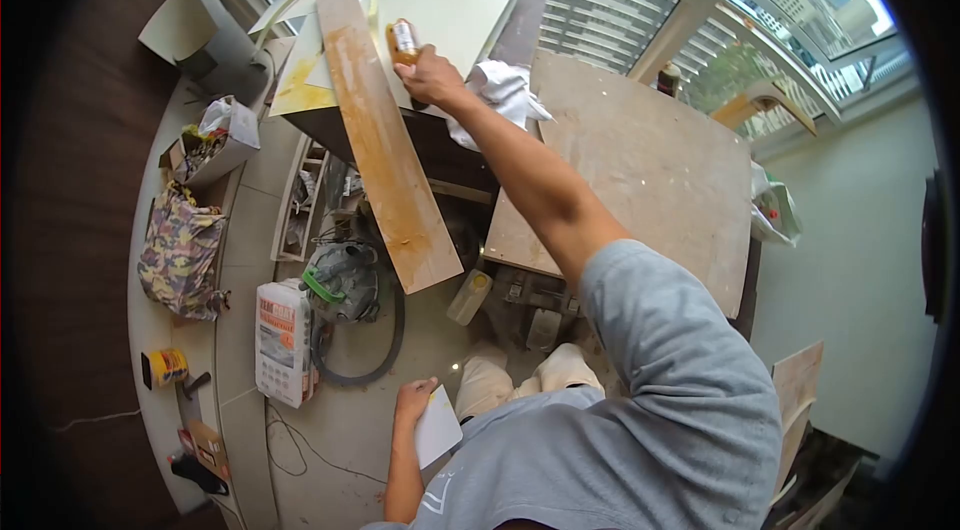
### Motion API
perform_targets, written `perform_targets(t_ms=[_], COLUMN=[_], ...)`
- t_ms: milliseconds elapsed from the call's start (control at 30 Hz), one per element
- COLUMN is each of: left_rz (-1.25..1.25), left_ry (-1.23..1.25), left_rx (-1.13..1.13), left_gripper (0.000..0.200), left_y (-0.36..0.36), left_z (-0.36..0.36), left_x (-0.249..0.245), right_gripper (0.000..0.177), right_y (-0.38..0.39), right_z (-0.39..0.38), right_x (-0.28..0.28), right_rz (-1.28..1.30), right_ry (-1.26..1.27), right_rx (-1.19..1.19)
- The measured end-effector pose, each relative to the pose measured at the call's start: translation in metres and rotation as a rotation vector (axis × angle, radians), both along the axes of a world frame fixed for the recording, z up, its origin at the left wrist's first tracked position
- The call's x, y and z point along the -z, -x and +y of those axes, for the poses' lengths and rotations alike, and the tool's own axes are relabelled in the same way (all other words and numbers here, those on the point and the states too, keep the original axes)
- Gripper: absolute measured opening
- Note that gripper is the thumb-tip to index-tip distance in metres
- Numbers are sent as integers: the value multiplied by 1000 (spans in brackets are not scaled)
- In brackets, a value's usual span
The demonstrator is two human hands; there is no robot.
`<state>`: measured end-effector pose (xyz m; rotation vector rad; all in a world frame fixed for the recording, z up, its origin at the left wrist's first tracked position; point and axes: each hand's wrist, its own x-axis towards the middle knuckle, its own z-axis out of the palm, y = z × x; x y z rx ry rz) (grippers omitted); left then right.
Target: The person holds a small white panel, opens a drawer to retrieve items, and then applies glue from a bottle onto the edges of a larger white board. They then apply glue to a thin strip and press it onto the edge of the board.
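My right hand [435,80] stretches far forward, its fingers closed around the lower end of an amber bottle [403,37] with a white label. Beneath the bottle lies a white sheet [450,0]. Left of that hand is a long wooden plank [375,145], streaked with yellow-brown filler or stain, its near end jutting past the table. A crumpled white cloth [500,90] rests beside my right forearm. Low by my left side, my left hand [415,398] grips a flat white sheet-like piece [437,427] with a yellowish mark near its top; part of the fingers is hidden.
To the right stands a large dusty wooden tabletop [640,160]. On the floor are a white printed sack [283,340], a grey vacuum-like machine [345,280] with a hose, and a plastic container [468,297]. A camouflage bag [182,255] and a yellow tub [165,367] are at the left.
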<state>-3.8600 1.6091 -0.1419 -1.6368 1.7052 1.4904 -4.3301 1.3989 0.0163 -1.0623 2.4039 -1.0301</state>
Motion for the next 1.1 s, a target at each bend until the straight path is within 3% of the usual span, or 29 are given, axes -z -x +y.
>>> perform_targets(t_ms=[33,133,233,300,367,433,500,533,567,633,700,800,867,933,967,1000,1033,1100], left_rz=[-1,-56,-118,-160,-206,-219,-238,-248,-254,-244,-228,-189,-174,-146,-141,-145,-149,-141], left_ry=[-12,-38,-48,-47,-52,-57,-51,-47,-40,-30,-25,-7,13,54,67,62,53,33], left_rx=[-83,-267,-364,-371,-335,-243,-192,-177,-162,-127,-81,-29,-27,-37,-26,6,34,37], left_gripper=[41,40,39,38,37,37,37,38,38,40,41,41,41,40,40,40,40,40], left_y=[-12,-50,-80,-88,-86,-79,-69,-58,-51,-51,-51,-44,-42,-39,-41,-43,-38,-36], left_z=[2,7,16,17,19,16,15,11,9,8,7,0,-1,1,2,0,-1,0], left_x=[3,7,3,-1,-3,2,-1,-6,-10,0,9,18,23,36,38,36,33,33], right_gripper=[49,31,22,26,27,27,25,24,22,17,14,24,28,25,22,18,22,28], right_y=[-5,-38,-21,8,20,33,50,51,54,55,49,66,77,72,66,62,63,10], right_z=[-3,50,138,200,239,268,272,268,262,247,227,174,126,75,55,35,13,49], right_x=[-6,-19,50,124,190,215,227,222,215,151,64,8,-3,-3,3,17,49,5], right_rz=[34,195,292,319,454,388,172,61,156,335,307,482,579,474,401,427,508,603], right_ry=[43,481,642,267,-274,-436,-314,-258,-88,262,456,642,650,490,419,252,255,370], right_rx=[31,10,303,577,580,345,398,424,443,486,469,318,198,151,96,59,26,130])
